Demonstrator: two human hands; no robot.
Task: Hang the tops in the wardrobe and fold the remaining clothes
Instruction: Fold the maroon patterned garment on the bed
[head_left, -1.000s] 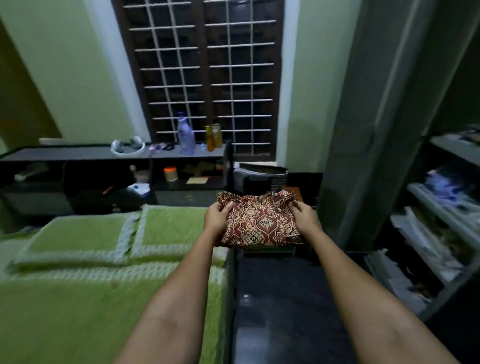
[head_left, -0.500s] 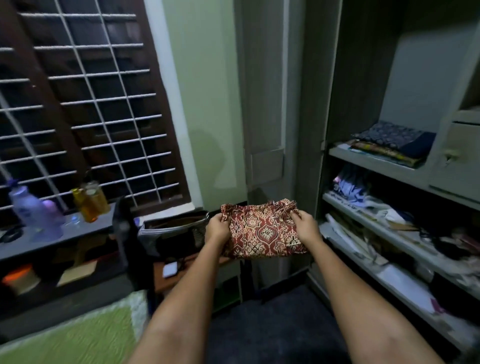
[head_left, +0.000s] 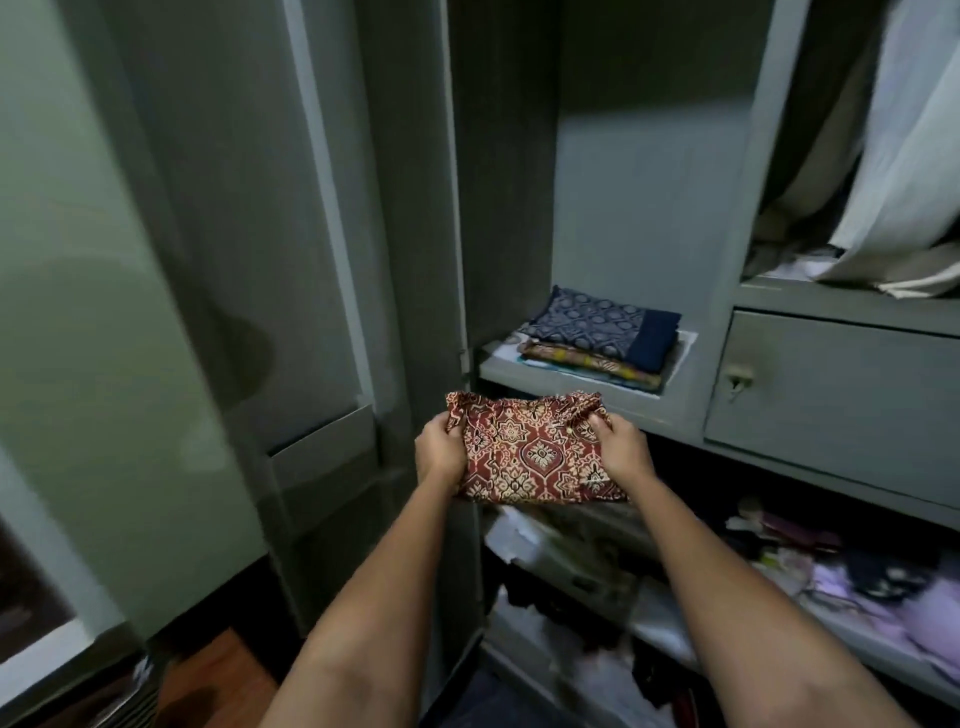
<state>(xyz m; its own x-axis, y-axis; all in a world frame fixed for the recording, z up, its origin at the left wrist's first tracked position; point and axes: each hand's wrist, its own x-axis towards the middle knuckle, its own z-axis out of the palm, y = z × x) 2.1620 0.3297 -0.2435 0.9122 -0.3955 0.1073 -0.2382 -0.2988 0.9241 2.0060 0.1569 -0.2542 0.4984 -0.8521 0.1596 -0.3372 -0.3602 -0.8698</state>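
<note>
Since a moment ago the person has turned away from the green bed and the barred window, and the open grey wardrobe (head_left: 722, 218) now fills the scene, with the folded red-and-cream patterned cloth bundle (head_left: 530, 452) carried along between both hands.

From the head camera, the left hand (head_left: 441, 452) grips the bundle's left edge, thumb on top and fingers curled beneath. The right hand (head_left: 621, 452) grips the right edge the same way, its thumb pressed into the gathered upper corner. The bundle is held roughly flat in the air, in front of the grey wardrobe shelf (head_left: 582, 387) and a little below its front lip; it does not touch the shelf.

On that shelf lies a small stack of folded clothes (head_left: 597, 338): a dark blue patterned piece on top, a tan and orange printed one under it, and pale layers at the bottom. To the right of the shelf is a closed grey drawer with a small keyhole plate (head_left: 831, 395). Above the drawer, pale hanging fabric (head_left: 893, 156) drapes down in the upper right compartment. Below the hands, the lower shelves hold loosely piled white, lilac and dark garments (head_left: 841, 577), blurred in places. The open grey wardrobe door (head_left: 332, 312) stands to the left, and a strip of brown wooden surface (head_left: 218, 675) shows at the bottom left.
</note>
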